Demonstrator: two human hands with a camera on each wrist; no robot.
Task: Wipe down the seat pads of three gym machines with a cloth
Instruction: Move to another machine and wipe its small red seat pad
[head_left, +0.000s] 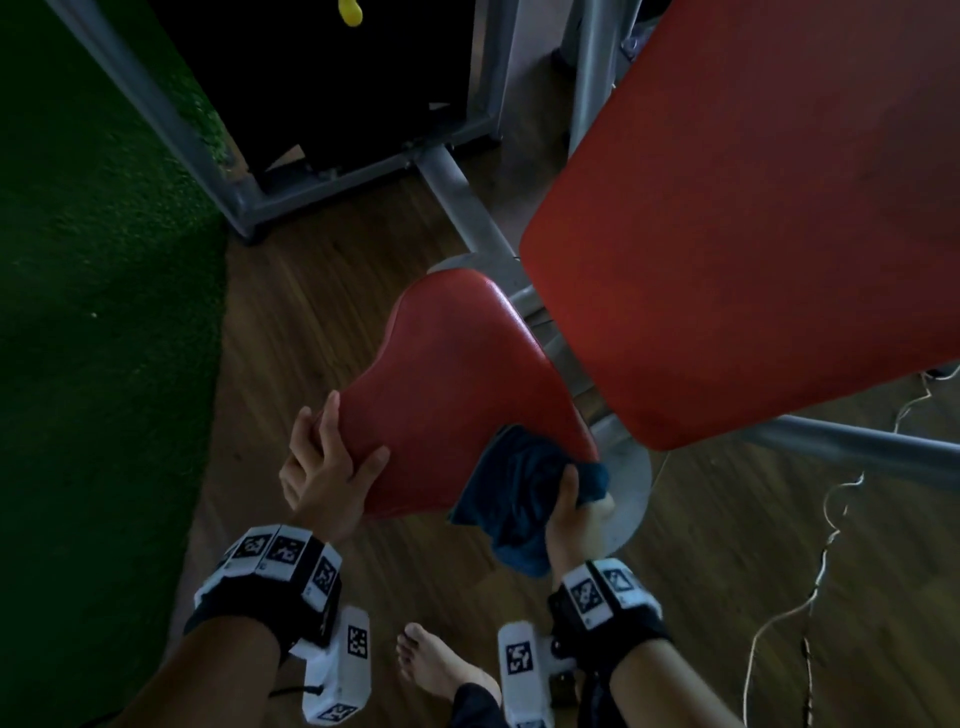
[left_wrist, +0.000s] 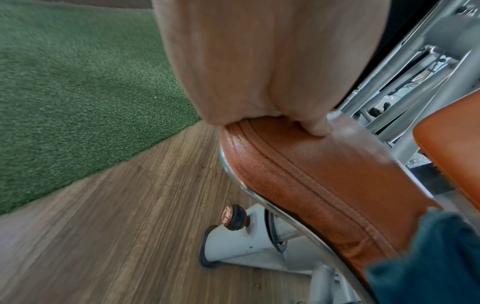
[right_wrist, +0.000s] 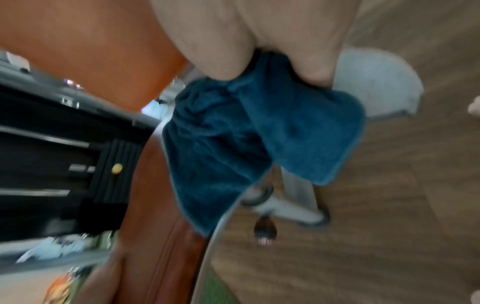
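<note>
Left hand (head_left: 324, 467) grips near-left edge of red seat pad (head_left: 457, 374), frame centre. Right hand (head_left: 576, 514) clutches bunched blue cloth (head_left: 514, 493) against pad's lower-right edge.

The left hand (head_left: 324, 467) grips the near left edge of the red seat (head_left: 457, 384), thumb on top, fingers curled over the rim. The right hand (head_left: 576, 514) clutches a bunched blue cloth (head_left: 514, 488) against the seat's near right corner; cloth spills out past its fingers and hangs below them. Beyond the right fingers a larger red pad (head_left: 753, 218) slopes up. Grey frame (head_left: 467, 208) runs beyond both hands over the wood floor (head_left: 291, 322). Green turf (head_left: 93, 260) lies outside the left fingers. A bare foot (head_left: 431, 660) stands below, between the wrists.
</note>
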